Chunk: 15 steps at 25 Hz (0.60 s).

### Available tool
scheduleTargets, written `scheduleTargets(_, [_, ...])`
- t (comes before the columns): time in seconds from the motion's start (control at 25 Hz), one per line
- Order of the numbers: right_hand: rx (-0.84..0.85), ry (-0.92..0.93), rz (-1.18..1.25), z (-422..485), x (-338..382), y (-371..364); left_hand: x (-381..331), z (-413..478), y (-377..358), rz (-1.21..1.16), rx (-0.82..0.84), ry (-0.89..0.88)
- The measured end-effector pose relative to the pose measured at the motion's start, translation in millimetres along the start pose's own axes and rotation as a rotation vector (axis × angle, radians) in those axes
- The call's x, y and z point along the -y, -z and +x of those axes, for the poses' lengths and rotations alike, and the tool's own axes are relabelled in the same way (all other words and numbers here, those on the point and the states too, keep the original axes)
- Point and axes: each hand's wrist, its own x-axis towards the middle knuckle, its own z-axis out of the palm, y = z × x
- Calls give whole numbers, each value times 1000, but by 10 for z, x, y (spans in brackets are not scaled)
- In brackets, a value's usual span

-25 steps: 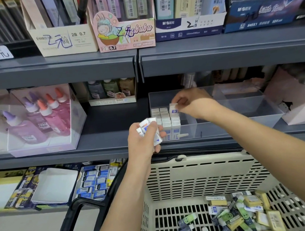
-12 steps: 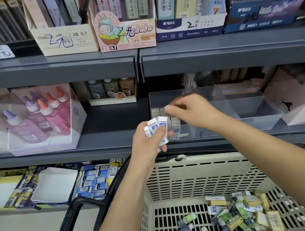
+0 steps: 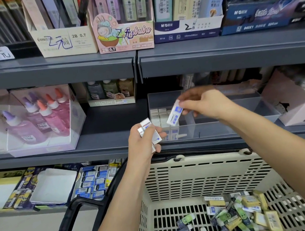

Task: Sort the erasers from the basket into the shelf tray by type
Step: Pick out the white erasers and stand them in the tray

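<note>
My right hand pinches one white eraser with a blue label just above the left compartment of the clear shelf tray. That compartment holds rows of white erasers standing on end. My left hand is in front of the tray's left corner, closed around a small stack of white erasers. Below, the beige slotted basket holds a pile of mixed erasers: green, yellow, white and dark ones.
A clear box of pink and purple glue bottles stands left of the tray. A pink carton sits to its right. The upper shelf edge overhangs the tray. Boxed erasers fill the lower shelf. The basket's black handle hangs left.
My right hand left the tray, took one white eraser from the stack in my left hand, and now carries it back up over the tray's left compartment.
</note>
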Motion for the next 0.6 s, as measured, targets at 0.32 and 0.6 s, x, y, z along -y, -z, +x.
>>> scheduleTargets(0.32, [-208,109,-429,359,-114,13,19,32,-3,55,-18,-2])
scheduleTargets(0.6, [-110,84,-516,387,-187,-233,29,42,-14,85,-9,4])
